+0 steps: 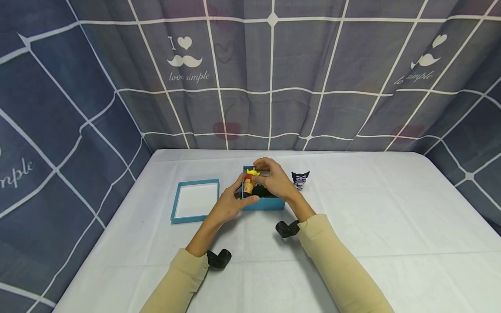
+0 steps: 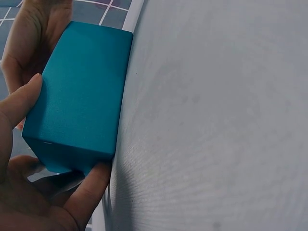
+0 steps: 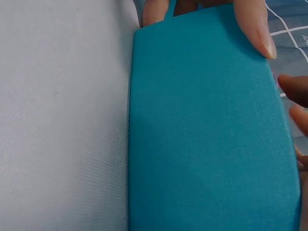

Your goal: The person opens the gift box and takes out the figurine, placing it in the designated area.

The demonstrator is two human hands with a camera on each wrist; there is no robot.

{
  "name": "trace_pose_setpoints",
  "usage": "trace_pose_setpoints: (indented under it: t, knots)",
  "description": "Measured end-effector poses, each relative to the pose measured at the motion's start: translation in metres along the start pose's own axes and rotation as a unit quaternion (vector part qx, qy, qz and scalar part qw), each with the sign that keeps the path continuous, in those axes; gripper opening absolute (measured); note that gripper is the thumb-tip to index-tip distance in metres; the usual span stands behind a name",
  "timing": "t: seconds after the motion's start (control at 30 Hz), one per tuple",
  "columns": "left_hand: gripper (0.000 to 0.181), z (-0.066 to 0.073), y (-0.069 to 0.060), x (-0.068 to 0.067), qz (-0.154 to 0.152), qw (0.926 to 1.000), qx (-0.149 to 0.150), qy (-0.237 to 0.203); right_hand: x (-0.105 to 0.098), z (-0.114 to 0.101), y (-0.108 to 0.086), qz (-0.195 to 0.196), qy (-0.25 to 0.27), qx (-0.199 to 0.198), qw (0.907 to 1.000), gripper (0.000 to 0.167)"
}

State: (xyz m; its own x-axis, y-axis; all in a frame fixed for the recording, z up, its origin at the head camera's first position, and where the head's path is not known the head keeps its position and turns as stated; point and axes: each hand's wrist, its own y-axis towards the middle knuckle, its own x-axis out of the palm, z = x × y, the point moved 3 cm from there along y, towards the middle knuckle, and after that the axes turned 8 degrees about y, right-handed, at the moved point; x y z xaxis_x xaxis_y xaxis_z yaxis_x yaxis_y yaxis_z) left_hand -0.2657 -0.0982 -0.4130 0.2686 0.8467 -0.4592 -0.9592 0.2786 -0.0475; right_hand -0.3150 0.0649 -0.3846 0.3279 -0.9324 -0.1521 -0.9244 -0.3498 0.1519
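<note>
A blue box (image 1: 264, 204) stands on the white table, with a figure (image 1: 248, 186) with a yellow top and red upper part upright at its left end. My left hand (image 1: 228, 204) grips that end; in the left wrist view its thumb lies along one edge of the box (image 2: 82, 91) and its fingers (image 2: 91, 192) touch the end face. The right hand (image 1: 275, 179) reaches over the box and pinches the figure near its top, fingertips partly hidden. Dark contents (image 1: 261, 190) show beside the figure. In the right wrist view, right fingers (image 3: 293, 89) hover by the box's edge (image 3: 207, 120).
A blue-rimmed lid (image 1: 195, 219) lies inside up on the table (image 1: 372, 208), left of the box. A small dark-eared purple figure (image 1: 300, 180) stands just right of the box. Behind the table hangs a grey curtain (image 1: 297, 56) with white lines.
</note>
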Motion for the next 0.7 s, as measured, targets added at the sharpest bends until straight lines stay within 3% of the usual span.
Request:
trace_pose_setpoints:
  t: [0.3, 0.7]
  knots:
    - [0.094, 0.0007, -0.0001, 0.0001, -0.003, 0.9999, -0.002, -0.011, 0.0057, 0.0001, 0.0001, -0.033, 0.002, 0.029, 0.9990, 0.057]
    - [0.095, 0.0016, 0.0001, -0.0005, -0.001, 1.0000, -0.005, -0.002, 0.0054, -0.0012, -0.0007, -0.031, -0.027, 0.028, 0.9988, 0.051]
